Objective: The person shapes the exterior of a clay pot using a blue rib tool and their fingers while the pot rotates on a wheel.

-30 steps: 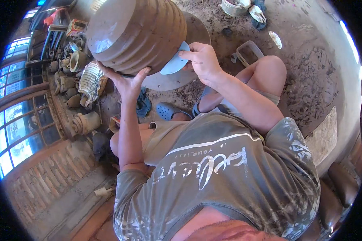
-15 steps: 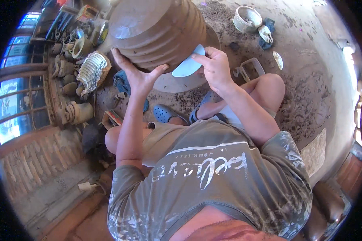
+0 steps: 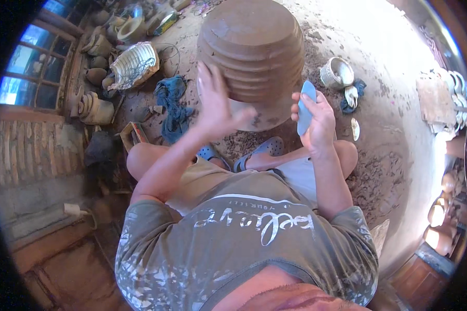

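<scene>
A large brown clay pot (image 3: 251,57) with ridges round its wall stands on a pale round disc (image 3: 275,111) in front of me. My left hand (image 3: 216,106), smeared by motion, is at the pot's near left side with its fingers stretched and its thumb spread. I cannot tell whether the fingertips touch the clay. To the right of the pot, my right hand (image 3: 321,122) grips a light blue, curved potter's rib (image 3: 306,110) between thumb and fingers. The rib is held upright, apart from the wall.
Dark clay scraps (image 3: 384,171) litter the floor. A white bucket (image 3: 337,72) stands right of the pot beside a dark cloth (image 3: 348,106). Left lie a blue cloth (image 3: 169,103), a ribbed plaster-like piece (image 3: 135,65) and several pots (image 3: 96,111) below the window.
My right hand has drawn the rib away from the pot's wall and turned it upright. My left hand has shifted along the near left side. The view has moved, showing more of the pot.
</scene>
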Demonstrator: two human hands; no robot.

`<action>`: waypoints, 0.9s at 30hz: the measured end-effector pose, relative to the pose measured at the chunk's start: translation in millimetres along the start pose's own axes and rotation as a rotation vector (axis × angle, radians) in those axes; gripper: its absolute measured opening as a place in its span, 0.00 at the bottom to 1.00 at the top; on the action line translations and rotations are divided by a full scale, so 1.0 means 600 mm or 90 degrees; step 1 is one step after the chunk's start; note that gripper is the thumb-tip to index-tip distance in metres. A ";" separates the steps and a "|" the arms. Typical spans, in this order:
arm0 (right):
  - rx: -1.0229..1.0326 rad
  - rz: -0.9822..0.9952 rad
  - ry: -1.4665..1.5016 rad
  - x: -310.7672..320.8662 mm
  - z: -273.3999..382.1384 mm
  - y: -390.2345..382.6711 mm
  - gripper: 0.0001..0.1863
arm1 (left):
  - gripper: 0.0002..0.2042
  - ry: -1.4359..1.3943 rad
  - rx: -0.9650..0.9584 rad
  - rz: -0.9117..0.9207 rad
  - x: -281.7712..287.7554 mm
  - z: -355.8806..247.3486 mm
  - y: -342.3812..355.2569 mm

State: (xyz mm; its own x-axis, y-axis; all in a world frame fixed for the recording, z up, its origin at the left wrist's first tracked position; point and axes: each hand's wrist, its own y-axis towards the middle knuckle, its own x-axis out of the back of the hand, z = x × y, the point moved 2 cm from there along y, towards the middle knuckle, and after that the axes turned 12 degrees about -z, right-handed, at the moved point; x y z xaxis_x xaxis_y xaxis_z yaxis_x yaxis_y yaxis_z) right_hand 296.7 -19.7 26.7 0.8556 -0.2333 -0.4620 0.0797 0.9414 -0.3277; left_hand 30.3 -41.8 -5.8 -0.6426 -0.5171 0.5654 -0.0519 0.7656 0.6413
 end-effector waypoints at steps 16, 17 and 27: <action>0.395 0.144 -0.377 -0.099 0.126 0.029 0.13 | 0.74 -0.019 0.073 -0.079 0.000 0.047 0.145; 0.458 0.163 -0.412 -0.123 0.146 0.034 0.13 | 0.74 -0.023 0.068 -0.078 -0.001 0.050 0.147; 0.904 0.569 -0.792 -0.392 0.143 0.164 0.11 | 0.70 -0.181 0.049 -0.016 0.023 0.094 0.174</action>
State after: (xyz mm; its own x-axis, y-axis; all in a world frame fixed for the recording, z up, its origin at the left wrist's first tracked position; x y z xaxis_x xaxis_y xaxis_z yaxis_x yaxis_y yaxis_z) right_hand 147.3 148.9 173.6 0.6362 -0.0340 0.7708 -0.7259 0.3123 0.6129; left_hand -27.1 52.4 39.6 -0.8286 -0.4161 0.3745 -0.1207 0.7860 0.6063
